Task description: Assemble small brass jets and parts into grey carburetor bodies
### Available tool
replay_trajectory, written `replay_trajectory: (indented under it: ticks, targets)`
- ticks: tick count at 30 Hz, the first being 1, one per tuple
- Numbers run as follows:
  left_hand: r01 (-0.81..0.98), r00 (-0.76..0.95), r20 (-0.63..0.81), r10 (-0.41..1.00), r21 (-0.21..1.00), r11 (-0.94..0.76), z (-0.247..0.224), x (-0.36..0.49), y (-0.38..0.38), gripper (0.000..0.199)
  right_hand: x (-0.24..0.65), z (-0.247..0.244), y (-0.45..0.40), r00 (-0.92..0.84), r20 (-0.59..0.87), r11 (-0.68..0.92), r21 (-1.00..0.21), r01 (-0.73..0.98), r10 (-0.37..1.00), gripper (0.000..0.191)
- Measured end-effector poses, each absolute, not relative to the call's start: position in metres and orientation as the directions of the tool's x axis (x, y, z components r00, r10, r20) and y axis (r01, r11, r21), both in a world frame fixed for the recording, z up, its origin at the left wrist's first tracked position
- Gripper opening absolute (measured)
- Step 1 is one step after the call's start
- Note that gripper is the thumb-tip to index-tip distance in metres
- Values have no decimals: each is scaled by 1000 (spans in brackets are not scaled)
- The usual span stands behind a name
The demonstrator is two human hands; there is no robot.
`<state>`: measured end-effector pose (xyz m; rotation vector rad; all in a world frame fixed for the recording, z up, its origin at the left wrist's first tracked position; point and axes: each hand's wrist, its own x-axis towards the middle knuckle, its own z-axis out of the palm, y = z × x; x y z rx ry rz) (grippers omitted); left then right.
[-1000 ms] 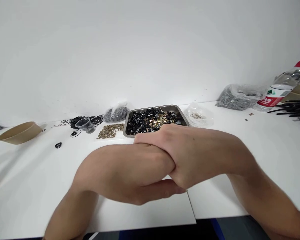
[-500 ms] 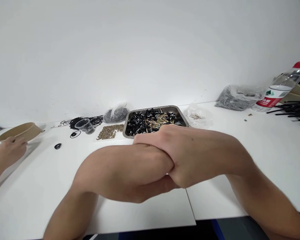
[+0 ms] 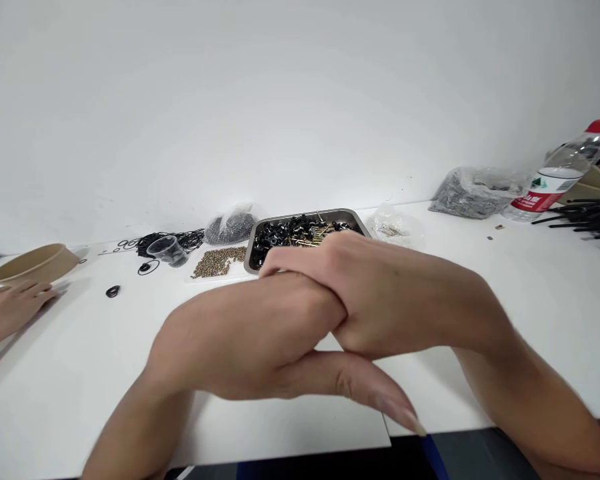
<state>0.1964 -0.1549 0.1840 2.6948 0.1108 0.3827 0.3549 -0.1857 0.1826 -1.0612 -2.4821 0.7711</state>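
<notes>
My left hand [image 3: 245, 333] and my right hand [image 3: 395, 293] are pressed together above the front of the white table. The left thumb points out to the lower right, while its other fingers are tucked behind the right hand. Curled fingers of the right hand lie over the left one, and most fingertips are hidden. No object shows between them. Behind the hands is a metal tray [image 3: 356, 219] of black parts and brass-coloured pins, partly covered by my right hand. Small brass pieces [image 3: 216, 263] lie to its left.
Another person's hand [image 3: 15, 307] rests by a tan bowl [image 3: 40, 265] at the far left. Near the wall are a clear cup [image 3: 169, 252], black rings [image 3: 150, 244] and plastic bags [image 3: 230, 225]. A red-capped bottle [image 3: 550, 190] stands right, beside black tubes [image 3: 590, 217].
My left thumb has stretched out from behind the right hand towards the lower right. The other person's hand has come down off the bowl's rim to the table.
</notes>
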Motion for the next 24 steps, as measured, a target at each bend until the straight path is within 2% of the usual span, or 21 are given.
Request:
replay_trajectory:
  ticks: [3, 7, 10, 13, 16, 19, 24]
  targets:
    - [-44, 940, 325, 101, 410, -911, 178, 198, -154, 53, 353, 177, -186, -606, 215, 611, -536, 582, 766, 26]
    - [-46, 883, 460, 88, 272, -961, 167, 197, -153, 50, 350, 177, -187, -582, 286, 641, -466, 610, 762, 27]
    - [-67, 814, 573, 93, 251, -966, 161, 199, -154, 51, 346, 180, -187, -573, 274, 616, -544, 570, 773, 35]
    - [-71, 781, 613, 122, 280, -957, 160, 200, -153, 53, 343, 180, -183, -577, 233, 564, -657, 500, 783, 41]
    - [-38, 795, 577, 189, 359, -933, 162, 200, -151, 55, 341, 177, -179, -563, 225, 530, -708, 467, 795, 42]
    - [19, 834, 482, 269, 463, -886, 166, 197, -149, 56, 340, 172, -178, -535, 208, 497, -723, 480, 819, 40]
    - [40, 901, 331, 282, 582, -812, 171, 193, -147, 57, 339, 168, -181, -503, 174, 452, -735, 506, 847, 38]
